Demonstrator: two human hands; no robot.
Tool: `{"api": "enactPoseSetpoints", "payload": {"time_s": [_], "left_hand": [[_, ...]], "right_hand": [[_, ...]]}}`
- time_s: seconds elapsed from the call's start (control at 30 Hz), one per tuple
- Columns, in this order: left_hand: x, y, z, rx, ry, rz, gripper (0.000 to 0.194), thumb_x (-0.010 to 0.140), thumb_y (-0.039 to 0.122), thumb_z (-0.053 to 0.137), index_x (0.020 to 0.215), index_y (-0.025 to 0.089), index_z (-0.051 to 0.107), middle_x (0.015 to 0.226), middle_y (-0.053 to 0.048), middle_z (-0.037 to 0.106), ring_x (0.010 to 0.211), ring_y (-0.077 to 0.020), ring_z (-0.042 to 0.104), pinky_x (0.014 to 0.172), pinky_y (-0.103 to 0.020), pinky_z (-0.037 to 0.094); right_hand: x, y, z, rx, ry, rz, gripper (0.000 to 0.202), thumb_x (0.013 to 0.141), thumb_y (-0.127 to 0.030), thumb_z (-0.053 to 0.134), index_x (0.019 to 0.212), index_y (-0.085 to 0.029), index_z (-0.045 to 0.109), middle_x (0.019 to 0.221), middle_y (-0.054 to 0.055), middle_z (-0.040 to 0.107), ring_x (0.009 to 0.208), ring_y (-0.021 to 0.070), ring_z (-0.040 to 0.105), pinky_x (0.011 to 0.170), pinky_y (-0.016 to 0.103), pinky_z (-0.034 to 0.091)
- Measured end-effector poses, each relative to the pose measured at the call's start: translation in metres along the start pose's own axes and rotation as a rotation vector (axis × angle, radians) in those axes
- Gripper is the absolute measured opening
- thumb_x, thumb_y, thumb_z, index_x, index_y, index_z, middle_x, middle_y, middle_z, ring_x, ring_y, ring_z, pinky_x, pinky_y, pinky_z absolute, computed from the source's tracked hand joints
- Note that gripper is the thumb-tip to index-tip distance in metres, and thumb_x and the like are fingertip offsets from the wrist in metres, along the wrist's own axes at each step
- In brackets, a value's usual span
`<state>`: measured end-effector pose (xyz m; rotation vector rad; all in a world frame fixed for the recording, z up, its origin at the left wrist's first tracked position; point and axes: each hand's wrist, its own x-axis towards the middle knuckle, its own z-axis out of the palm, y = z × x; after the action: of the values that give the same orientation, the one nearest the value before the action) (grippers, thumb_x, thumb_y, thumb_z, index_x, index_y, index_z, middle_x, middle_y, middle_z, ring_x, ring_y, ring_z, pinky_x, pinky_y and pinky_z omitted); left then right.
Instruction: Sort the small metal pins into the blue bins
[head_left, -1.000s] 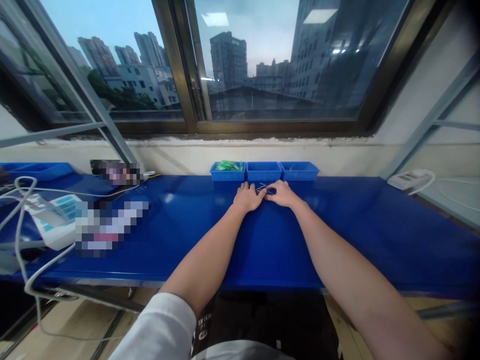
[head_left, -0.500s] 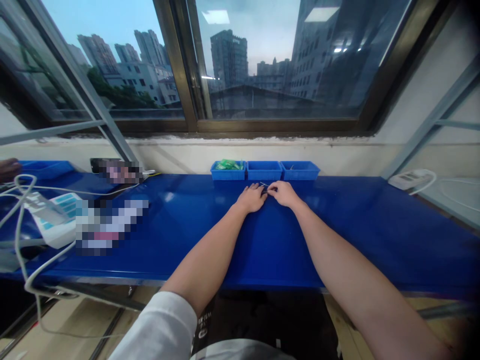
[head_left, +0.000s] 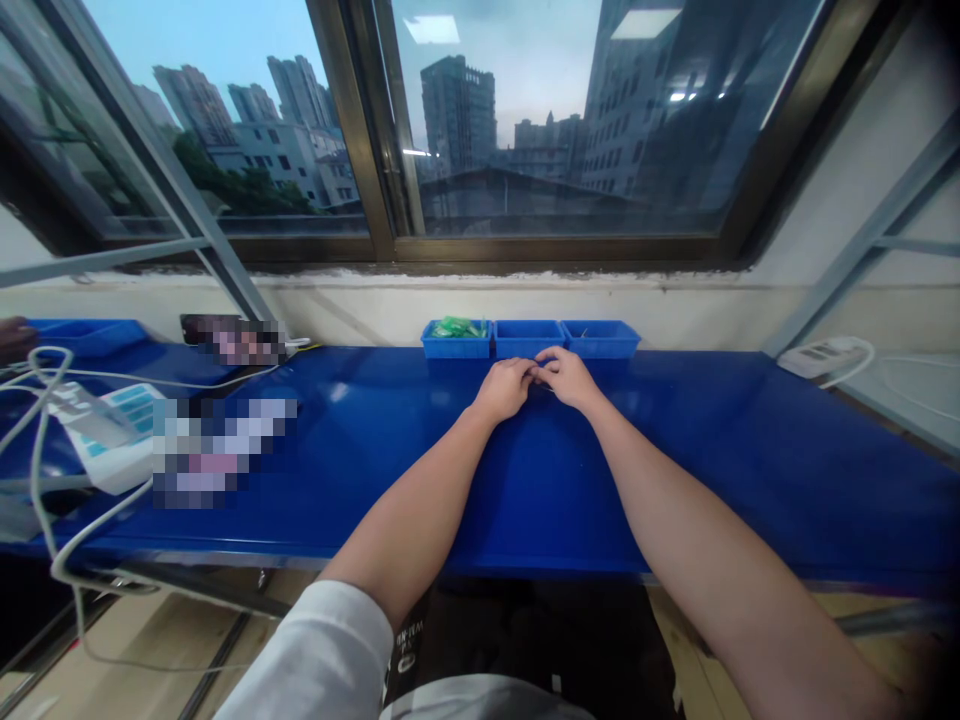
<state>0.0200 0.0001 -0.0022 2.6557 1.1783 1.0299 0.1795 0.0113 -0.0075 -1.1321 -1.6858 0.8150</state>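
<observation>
My left hand [head_left: 505, 389] and my right hand [head_left: 568, 379] meet fingertip to fingertip low over the blue table [head_left: 405, 440]. The fingers of both are closed in a pinch. A thin, pale sliver [head_left: 545, 387] shows just below the right fingers, too small to name. Whatever else is between the fingertips is hidden. Right behind the hands stand three blue bins in a row. Green pieces [head_left: 456, 328] fill the left bin [head_left: 456, 348], the middle bin [head_left: 528, 347] shows nothing I can make out, and a small thin item sticks up in the right bin [head_left: 604, 346].
At left lie a white device with blue keys [head_left: 131, 420], looping white cables [head_left: 56, 560] and a phone-like item [head_left: 225, 338]. Another person's hand [head_left: 15, 338] is beside a further blue bin [head_left: 90, 335]. A white power strip [head_left: 817, 357] sits far right.
My left hand has gone from lying spread on the table to pinching, and its fingertips now meet those of my right hand. The thin pieces seen between the hands are mostly covered.
</observation>
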Motion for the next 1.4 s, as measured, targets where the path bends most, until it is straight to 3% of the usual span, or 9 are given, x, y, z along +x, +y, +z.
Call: {"api": "enactPoseSetpoints", "payload": {"time_s": [0.17, 0.43, 0.77, 0.87, 1.0, 1.2, 1.4], "left_hand": [[0.0000, -0.0042, 0.0007, -0.014, 0.034, -0.067, 0.016, 0.087, 0.017, 0.049, 0.092, 0.017, 0.065, 0.091, -0.005, 0.069, 0.084, -0.0162, 0.063, 0.081, -0.027, 0.048], [0.0000, -0.0038, 0.0009, 0.041, 0.078, -0.138, 0.020, 0.090, 0.022, 0.046, 0.092, 0.018, 0.066, 0.092, -0.005, 0.069, 0.083, -0.0163, 0.063, 0.078, -0.026, 0.046], [-0.0003, -0.0012, -0.0004, 0.079, 0.046, -0.183, 0.025, 0.093, 0.027, 0.041, 0.096, 0.018, 0.064, 0.096, -0.006, 0.069, 0.090, -0.0186, 0.063, 0.082, -0.028, 0.045], [-0.0003, -0.0011, -0.0010, 0.099, 0.092, -0.269, 0.027, 0.092, 0.030, 0.042, 0.108, 0.017, 0.060, 0.106, -0.009, 0.066, 0.100, -0.0209, 0.060, 0.088, -0.031, 0.044], [-0.0007, -0.0031, -0.0011, 0.151, 0.093, -0.414, 0.030, 0.091, 0.029, 0.042, 0.113, 0.015, 0.056, 0.111, -0.011, 0.064, 0.103, -0.0239, 0.059, 0.088, -0.034, 0.044], [-0.0009, -0.0036, 0.0005, 0.182, 0.007, -0.455, 0.032, 0.090, 0.029, 0.042, 0.116, 0.015, 0.055, 0.114, -0.012, 0.061, 0.106, -0.0249, 0.057, 0.090, -0.036, 0.043], [0.0000, -0.0057, 0.0025, 0.176, -0.042, -0.469, 0.035, 0.089, 0.033, 0.042, 0.117, 0.015, 0.055, 0.117, -0.012, 0.060, 0.108, -0.0253, 0.056, 0.092, -0.036, 0.043]], "right_hand": [[-0.0011, -0.0038, 0.0003, 0.045, -0.002, -0.002, 0.027, 0.069, -0.039, 0.068, 0.082, -0.017, 0.057, 0.060, 0.002, 0.065, 0.057, 0.0156, 0.060, 0.056, 0.027, 0.045], [0.0005, -0.0053, -0.0030, 0.011, 0.085, -0.018, 0.011, 0.067, -0.027, 0.065, 0.072, -0.016, 0.063, 0.068, 0.005, 0.068, 0.066, 0.0179, 0.063, 0.063, 0.030, 0.048], [0.0005, -0.0039, -0.0034, 0.097, 0.110, -0.042, 0.024, 0.065, -0.036, 0.068, 0.077, -0.015, 0.068, 0.074, 0.006, 0.069, 0.070, 0.0188, 0.062, 0.069, 0.033, 0.049], [0.0006, -0.0032, -0.0045, -0.065, 0.178, -0.119, 0.025, 0.068, -0.031, 0.065, 0.087, -0.015, 0.069, 0.086, 0.007, 0.070, 0.081, 0.0202, 0.061, 0.079, 0.035, 0.048], [0.0004, -0.0039, -0.0037, -0.473, 0.204, -0.215, 0.047, 0.070, -0.028, 0.062, 0.116, -0.019, 0.062, 0.109, 0.007, 0.066, 0.105, 0.0258, 0.050, 0.094, 0.041, 0.040], [0.0015, -0.0060, -0.0031, -0.811, 0.170, -0.042, 0.075, 0.075, -0.041, 0.059, 0.143, -0.023, 0.032, 0.147, 0.006, 0.035, 0.113, 0.0340, 0.036, 0.091, 0.050, 0.035], [0.0031, -0.0016, -0.0060, -0.874, 0.108, 0.092, 0.083, 0.074, -0.048, 0.056, 0.146, -0.024, 0.022, 0.154, 0.005, 0.017, 0.116, 0.0368, 0.033, 0.090, 0.051, 0.035]]}}
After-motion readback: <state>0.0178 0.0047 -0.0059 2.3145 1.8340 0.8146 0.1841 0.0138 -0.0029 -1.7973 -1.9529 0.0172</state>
